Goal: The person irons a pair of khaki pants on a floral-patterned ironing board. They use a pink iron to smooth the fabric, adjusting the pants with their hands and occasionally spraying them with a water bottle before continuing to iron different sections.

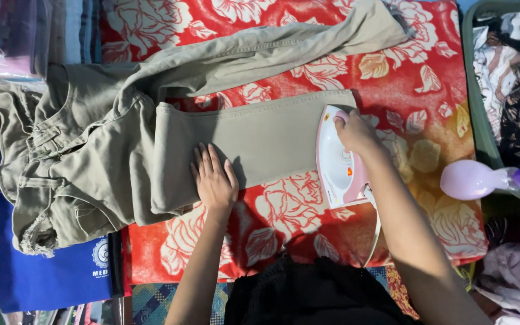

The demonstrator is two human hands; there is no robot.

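Head view: the left hand (215, 180) lies flat, fingers spread, pinning the khaki trousers (254, 135); just beyond its fingertips, the right hand (356, 132) grips the pink iron (338, 165), pressing the hem.

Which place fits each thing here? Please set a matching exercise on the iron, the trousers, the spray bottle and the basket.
Things:
1. iron
2. trousers
3. spray bottle
4. basket

Places:
A. far right, full of clothes
B. spread over the red flowered cloth, left hand flat on one leg
C. under the right hand, on the leg's end
D. lying beside the basket's rim

Pairs: 1-C, 2-B, 3-D, 4-A
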